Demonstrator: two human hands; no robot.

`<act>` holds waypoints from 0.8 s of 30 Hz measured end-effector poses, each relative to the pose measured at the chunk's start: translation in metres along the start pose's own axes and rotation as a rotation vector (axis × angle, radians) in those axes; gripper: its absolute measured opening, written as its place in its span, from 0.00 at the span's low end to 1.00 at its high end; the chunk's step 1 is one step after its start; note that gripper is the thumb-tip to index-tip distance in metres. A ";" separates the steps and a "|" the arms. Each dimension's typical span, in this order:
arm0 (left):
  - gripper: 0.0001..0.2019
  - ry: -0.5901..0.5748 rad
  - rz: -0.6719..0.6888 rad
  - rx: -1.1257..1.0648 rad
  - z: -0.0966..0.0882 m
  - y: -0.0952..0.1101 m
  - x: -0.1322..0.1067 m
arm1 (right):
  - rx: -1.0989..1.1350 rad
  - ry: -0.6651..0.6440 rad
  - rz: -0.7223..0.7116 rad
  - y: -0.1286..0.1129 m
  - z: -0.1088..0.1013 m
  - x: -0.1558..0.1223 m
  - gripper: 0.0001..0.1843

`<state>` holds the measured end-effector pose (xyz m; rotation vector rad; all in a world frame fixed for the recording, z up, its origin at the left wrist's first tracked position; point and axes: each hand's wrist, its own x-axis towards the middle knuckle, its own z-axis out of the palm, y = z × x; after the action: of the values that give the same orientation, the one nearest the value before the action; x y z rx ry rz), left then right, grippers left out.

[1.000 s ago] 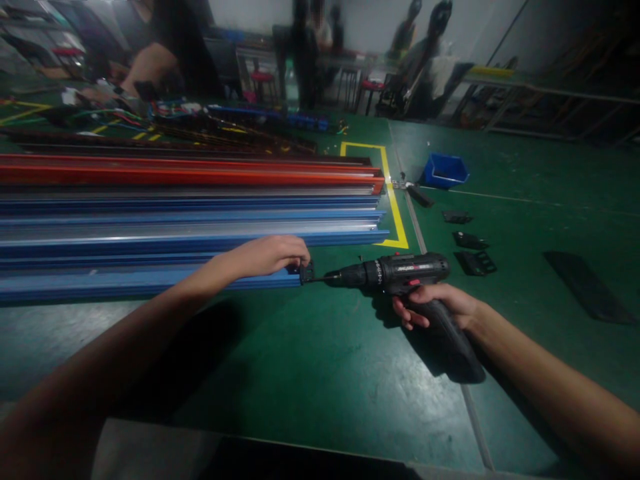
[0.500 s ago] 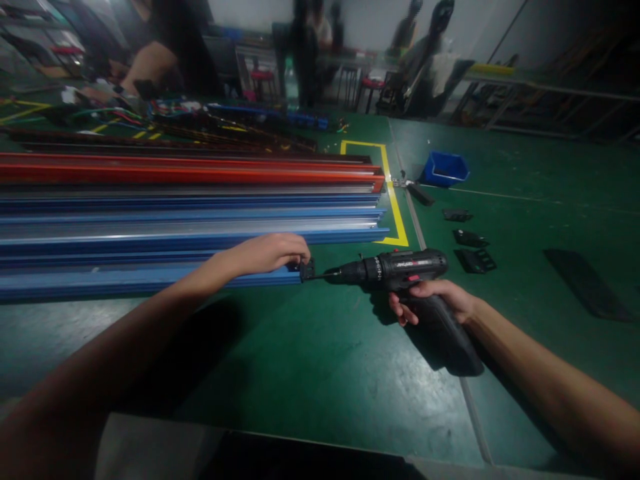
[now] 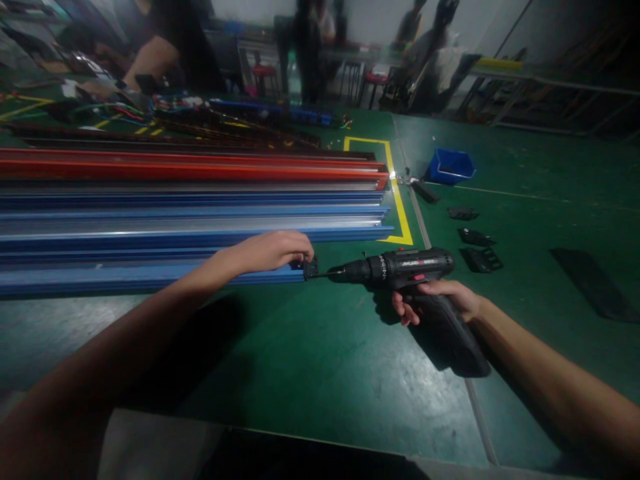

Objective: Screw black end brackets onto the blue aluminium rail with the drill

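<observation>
My right hand (image 3: 443, 300) is wrapped round the grip of a black cordless drill (image 3: 417, 267), which lies level and points left. Its long thin bit reaches a small black end cap (image 3: 311, 268) at the right end of the nearest blue metal profile (image 3: 270, 277). My left hand (image 3: 277, 252) rests over that end, its fingers curled down on the cap. The fingertips are partly hidden, as is the exact spot where bit and cap meet.
More blue profiles (image 3: 200, 230) and a red one (image 3: 200, 167) lie behind. To the right are several loose black end caps (image 3: 480, 260), a blue bin (image 3: 451, 167), a black-handled tool (image 3: 424, 191) and a dark flat piece (image 3: 593, 283). A co-worker's arm (image 3: 153, 61) shows far left.
The whole view has shifted slightly, so everything sits a little further right. Both hands, the drill and the end cap keep the same positions relative to each other.
</observation>
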<state>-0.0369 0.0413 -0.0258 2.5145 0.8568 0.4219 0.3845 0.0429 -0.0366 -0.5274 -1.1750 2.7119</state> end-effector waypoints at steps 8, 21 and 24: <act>0.12 -0.009 -0.002 0.013 0.000 0.000 -0.001 | 0.017 0.006 0.005 -0.002 0.003 0.001 0.23; 0.12 -0.006 0.000 0.019 0.000 0.001 0.000 | 0.065 0.005 0.031 -0.003 0.003 0.002 0.24; 0.11 -0.009 -0.007 0.012 0.000 0.000 0.000 | 0.060 0.006 0.027 -0.003 0.006 0.003 0.24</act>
<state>-0.0372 0.0410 -0.0260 2.5217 0.8669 0.4042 0.3800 0.0421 -0.0314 -0.5465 -1.0884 2.7562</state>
